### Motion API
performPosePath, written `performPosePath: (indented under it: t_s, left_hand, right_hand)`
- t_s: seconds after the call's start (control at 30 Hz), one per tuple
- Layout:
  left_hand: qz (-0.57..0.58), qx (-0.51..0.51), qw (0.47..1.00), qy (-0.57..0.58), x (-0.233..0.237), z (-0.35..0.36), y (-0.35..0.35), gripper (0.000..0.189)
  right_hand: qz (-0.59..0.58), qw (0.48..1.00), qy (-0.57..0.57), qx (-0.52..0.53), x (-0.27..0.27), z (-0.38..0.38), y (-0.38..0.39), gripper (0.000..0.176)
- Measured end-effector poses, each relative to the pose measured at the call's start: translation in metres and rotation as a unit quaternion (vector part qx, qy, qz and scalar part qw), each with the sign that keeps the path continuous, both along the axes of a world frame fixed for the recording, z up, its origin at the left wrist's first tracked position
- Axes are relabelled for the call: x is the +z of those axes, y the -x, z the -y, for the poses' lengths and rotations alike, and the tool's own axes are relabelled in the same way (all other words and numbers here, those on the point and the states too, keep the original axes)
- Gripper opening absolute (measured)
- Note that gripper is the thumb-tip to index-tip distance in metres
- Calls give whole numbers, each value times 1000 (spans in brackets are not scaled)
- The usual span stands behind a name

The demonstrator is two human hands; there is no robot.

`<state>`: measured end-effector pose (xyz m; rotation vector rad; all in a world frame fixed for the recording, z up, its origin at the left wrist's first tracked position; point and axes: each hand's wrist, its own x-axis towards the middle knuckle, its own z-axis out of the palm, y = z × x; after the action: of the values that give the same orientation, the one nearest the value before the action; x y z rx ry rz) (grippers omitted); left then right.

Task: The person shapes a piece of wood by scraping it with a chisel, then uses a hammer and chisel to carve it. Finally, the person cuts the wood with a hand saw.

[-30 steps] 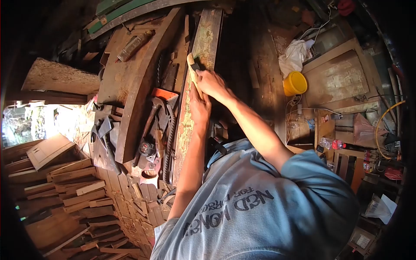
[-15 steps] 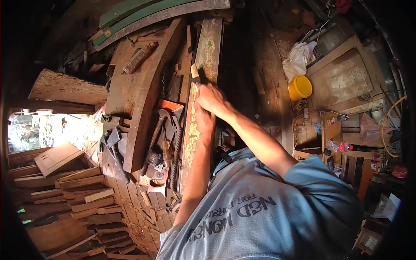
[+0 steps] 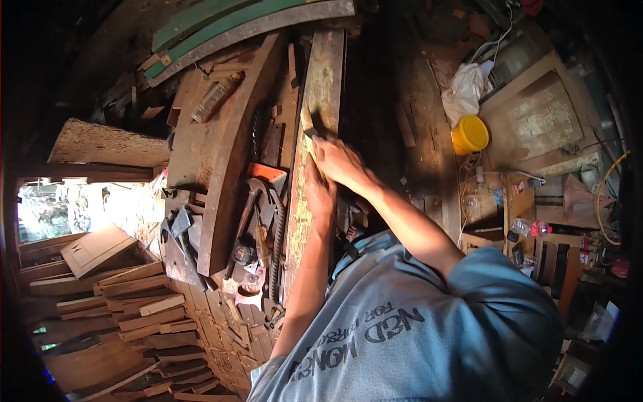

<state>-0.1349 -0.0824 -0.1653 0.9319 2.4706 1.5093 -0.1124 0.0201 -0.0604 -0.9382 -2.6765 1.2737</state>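
My right hand [image 3: 339, 163] is closed around a small tool with a pale wooden end [image 3: 307, 122] and a dark band beside the fingers. The tool lies low over a long plank [image 3: 324, 74] with worn, patchy yellow-green paint; its exact kind I cannot tell. Just below, my left hand [image 3: 319, 191] rests at the plank, its fingers curled and partly hidden under the right hand. To the left lie a hammer [image 3: 252, 194], an orange-edged saw [image 3: 268, 173], a chisel with a wooden handle [image 3: 261, 244] and a tape measure [image 3: 242, 254].
A thick wooden beam [image 3: 231, 161] runs left of the tools, with a bottle [image 3: 216, 98] beyond it. Cut wood pieces [image 3: 151, 305] are stacked at lower left. Over on the right are a yellow bucket [image 3: 470, 135], a wooden panel [image 3: 536, 120] and cables.
Both hands and the tool have shifted slightly down the plank, towards my body. The whole view has also moved a little.
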Motion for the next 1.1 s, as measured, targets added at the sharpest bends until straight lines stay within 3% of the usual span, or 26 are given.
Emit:
performPosePath:
  t_s: [0.03, 0.1, 0.2, 0.3, 0.5, 0.57, 0.6, 0.7, 0.8, 0.87, 0.9, 1.1]
  left_hand:
    - [13, 7, 998, -57, 7, -4, 1, 55]
    - [-34, 31, 998, -33, 18, -3, -2, 55]
    - [73, 64, 994, 43, 31, -4, -5, 55]
    - [52, 60, 996, -36, 19, -4, -1, 53]
    - [46, 89, 995, -25, 35, -4, -6, 50]
    - [32, 97, 995, 5, 36, -4, -4, 49]
    - [-10, 95, 994, -50, 27, -6, -1, 49]
    - [9, 92, 994, -51, 24, -6, 1, 48]
    - [37, 116, 993, -8, 26, -5, -1, 48]
    - [-33, 89, 995, -32, 34, -5, 4, 47]
    - [-53, 100, 993, -20, 30, -5, 4, 45]
    - [-23, 98, 995, -25, 29, -5, 2, 45]
  right_hand:
    - [-4, 1000, 17, -15, 6, -2, -5, 46]
    - [32, 999, 34, -1, 11, -9, -11, 48]
    - [3, 1000, 16, -10, -11, -16, -11, 51]
    - [22, 999, 41, 19, -6, -13, -5, 52]
    - [30, 998, 47, 20, -30, -16, 12, 47]
    - [-101, 994, -10, 52, -35, -18, 12, 44]
    - [-73, 995, 31, 54, -38, -20, 7, 42]
    - [-45, 995, -38, 85, -39, -23, 13, 42]
    - [-30, 997, 1, 71, -25, -15, 16, 42]
    - [-49, 997, 12, 56, -22, -7, 16, 42]
    - [2, 998, 5, 56, -20, -6, 17, 41]
    - [-75, 996, -7, 54, -31, 0, 19, 40]
